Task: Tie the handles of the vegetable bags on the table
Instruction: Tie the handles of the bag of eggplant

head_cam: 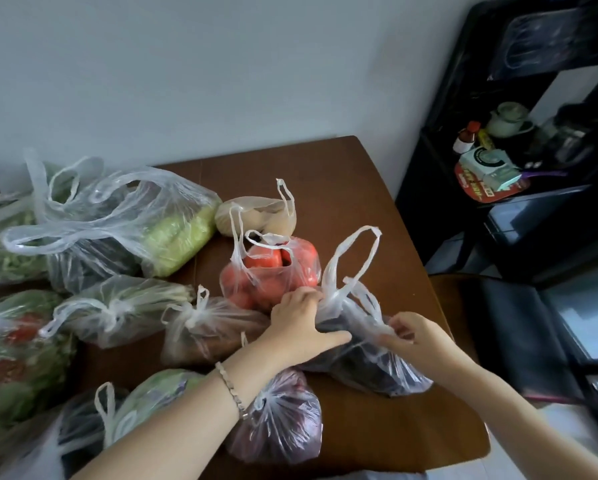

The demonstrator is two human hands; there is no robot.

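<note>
A clear plastic bag of dark purple vegetables (pixel 370 368) lies at the table's right side, its two handles untied and one loop standing up. My left hand (pixel 302 323) grips the bag's left handle at its base. My right hand (pixel 415 336) pinches the right handle. Just behind stands a bag of tomatoes (pixel 269 275) with its handles loose. A tied bag of purple produce (pixel 280 420) lies under my left forearm. Two knotted bags, one of brown produce (pixel 211 327) and one of greens (pixel 124 306), lie to the left.
The brown wooden table (pixel 342 181) holds more bags: a large open one with cabbage (pixel 173 233), a beige one (pixel 256 216), and leafy greens (pixel 13 358) at the left edge. A black shelf (pixel 498 161) with bottles and boxes stands right, with a dark chair (pixel 505 327).
</note>
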